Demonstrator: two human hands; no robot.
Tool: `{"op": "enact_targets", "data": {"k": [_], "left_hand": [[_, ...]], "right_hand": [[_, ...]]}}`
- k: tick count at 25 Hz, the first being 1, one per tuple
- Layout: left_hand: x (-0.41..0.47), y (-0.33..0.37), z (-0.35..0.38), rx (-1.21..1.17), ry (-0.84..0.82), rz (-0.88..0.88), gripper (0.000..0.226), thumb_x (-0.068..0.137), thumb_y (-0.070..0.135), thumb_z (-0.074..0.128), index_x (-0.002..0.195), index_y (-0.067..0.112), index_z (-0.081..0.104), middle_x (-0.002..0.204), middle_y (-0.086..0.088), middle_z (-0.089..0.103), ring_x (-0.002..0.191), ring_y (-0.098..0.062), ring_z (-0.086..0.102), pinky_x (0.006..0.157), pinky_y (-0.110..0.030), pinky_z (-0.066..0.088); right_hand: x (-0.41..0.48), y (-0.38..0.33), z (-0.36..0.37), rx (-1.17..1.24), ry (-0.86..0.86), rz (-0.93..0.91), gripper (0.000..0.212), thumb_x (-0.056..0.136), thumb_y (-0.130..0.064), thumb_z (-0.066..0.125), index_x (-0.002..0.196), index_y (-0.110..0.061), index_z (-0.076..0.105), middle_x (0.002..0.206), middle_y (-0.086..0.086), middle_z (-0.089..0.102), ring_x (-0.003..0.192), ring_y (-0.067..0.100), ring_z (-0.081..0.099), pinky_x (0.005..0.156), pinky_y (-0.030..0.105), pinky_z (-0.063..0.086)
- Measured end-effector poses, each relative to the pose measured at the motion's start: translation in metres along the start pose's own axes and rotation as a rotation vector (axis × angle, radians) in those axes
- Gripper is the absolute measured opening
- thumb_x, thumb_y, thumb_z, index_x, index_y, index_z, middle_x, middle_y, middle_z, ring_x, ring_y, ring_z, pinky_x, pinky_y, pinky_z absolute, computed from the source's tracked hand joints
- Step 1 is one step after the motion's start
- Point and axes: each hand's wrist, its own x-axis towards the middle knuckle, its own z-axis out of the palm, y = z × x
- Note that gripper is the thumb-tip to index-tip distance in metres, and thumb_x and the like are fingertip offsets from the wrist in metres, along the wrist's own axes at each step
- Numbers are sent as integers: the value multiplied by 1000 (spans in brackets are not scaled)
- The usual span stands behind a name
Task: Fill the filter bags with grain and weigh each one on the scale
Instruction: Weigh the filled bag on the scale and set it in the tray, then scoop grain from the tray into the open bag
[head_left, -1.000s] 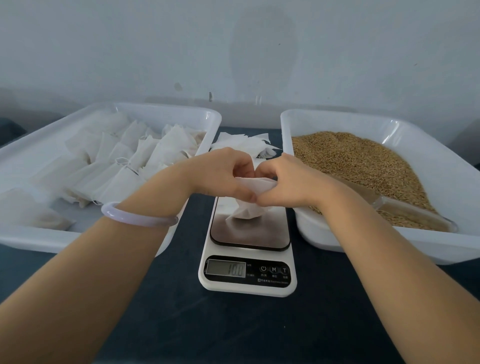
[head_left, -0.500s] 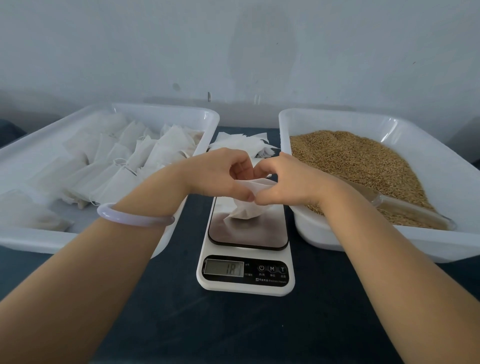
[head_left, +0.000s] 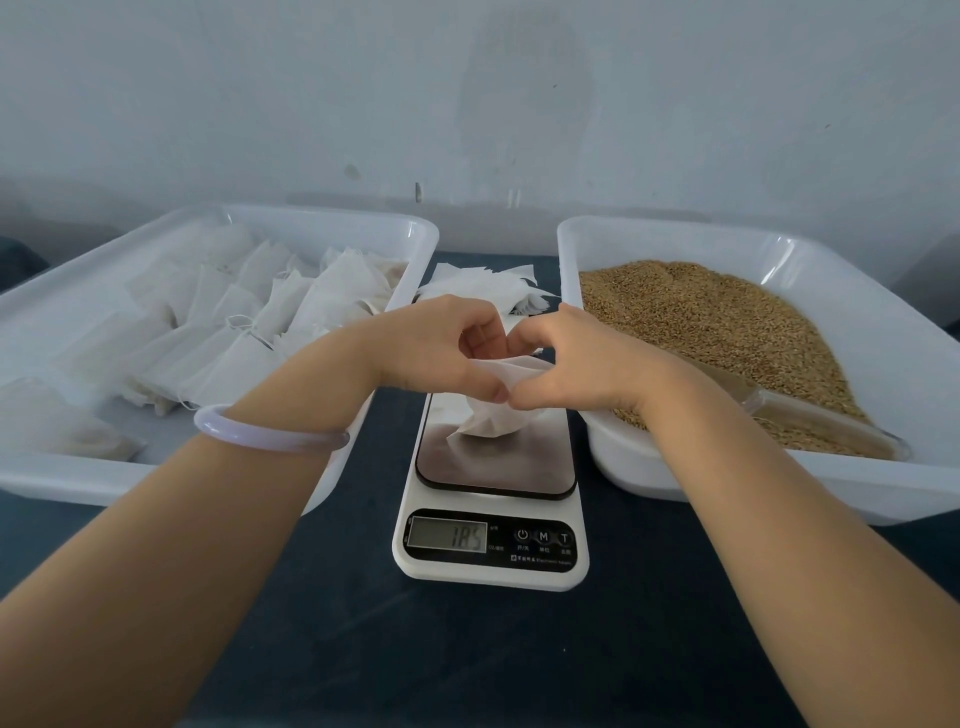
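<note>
Bag on the scale is soft and light, we think; our left hand and right hand pinch its top edge, the best hold.

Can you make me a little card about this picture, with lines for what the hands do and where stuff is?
Hands: left hand and right hand both pinch the top of the filter bag
Bag: rests on the scale
Scale screen: digits look like 185, a bit blurry
Left tray: holds white bags
Right tray: holds grain, with a scoop lying in it
Behind scale: pile of flat bags
</note>
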Motion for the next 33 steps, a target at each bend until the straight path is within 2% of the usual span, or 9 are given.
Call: {"op": "enact_targets", "data": {"k": [5, 9, 12, 17, 21, 24, 26, 29, 33], "left_hand": [[1, -1, 0, 3, -18, -2, 24, 70, 28, 75, 83, 25, 56, 93, 4, 63, 87, -15, 60, 78, -30, 48], [0, -1, -1, 26, -36, -2, 9, 70, 22, 68, 74, 22, 59, 68, 11, 56, 62, -4, 51, 60, -19, 41], [1, -2, -3, -11, -16, -11, 32, 81, 16, 65, 52, 28, 56, 46, 16, 48, 44, 1, 44, 46, -7, 31], [1, -2, -5, -341, 69, -6, 17, 89, 13, 61, 73, 10, 62, 62, 10, 59, 61, -6, 59, 61, -18, 49], [-6, 8, -9, -737, -1, 245, 7, 84, 20, 67, 88, 23, 73, 84, 6, 68, 81, -11, 64, 71, -21, 50], [-6, 12, -8, -834, -220, 333, 43, 64, 15, 73, 106, 15, 64, 97, -11, 63, 91, -25, 60, 80, -39, 45], [-7, 11, -7, -755, -241, 229, 43, 58, 12, 73, 100, 14, 62, 85, -6, 66, 81, -18, 64, 74, -39, 43], [-9, 12, -6, -635, -267, 128, 34, 60, 4, 68, 92, 10, 59, 67, 6, 62, 65, -9, 58, 62, -25, 44], [-10, 8, -4, -726, -263, 4, 20, 63, -2, 64, 82, 3, 59, 65, -9, 63, 65, -22, 65, 62, -27, 54]], "right_hand": [[-1, 0, -1, 5, -10, -14, 32, 67, -34, 71, 96, -23, 66, 98, 2, 62, 96, 18, 49, 72, 32, 44], [-2, -1, 0, -12, -1, -16, 39, 63, -38, 81, 96, -24, 65, 90, -6, 60, 88, 12, 50, 69, 28, 42], [-4, 0, -1, 97, 65, -10, 34, 66, -27, 82, 91, -34, 60, 95, -10, 65, 88, 7, 60, 74, 28, 47], [-15, 2, -9, 255, 313, -72, 24, 76, -26, 76, 84, -38, 57, 81, -10, 70, 79, 5, 65, 73, 27, 49], [-21, -8, -12, 371, 439, -197, 16, 86, -27, 66, 98, -38, 62, 81, 0, 71, 81, 17, 66, 75, 37, 52], [-24, -14, -14, 450, 541, -243, 4, 89, -19, 63, 90, -22, 66, 77, 3, 71, 71, 22, 66, 70, 41, 54], [-27, -14, -19, 445, 543, -216, 4, 88, -19, 63, 85, -20, 66, 77, 0, 71, 71, 22, 64, 69, 36, 52], [-34, -13, -25, 351, 471, -207, 12, 86, -21, 66, 77, -29, 64, 75, -12, 68, 67, 3, 60, 66, 16, 47], [-46, 18, -50, 214, 358, -94, 3, 84, -34, 67, 86, -36, 65, 87, -24, 67, 81, -10, 60, 69, 7, 45]]}}
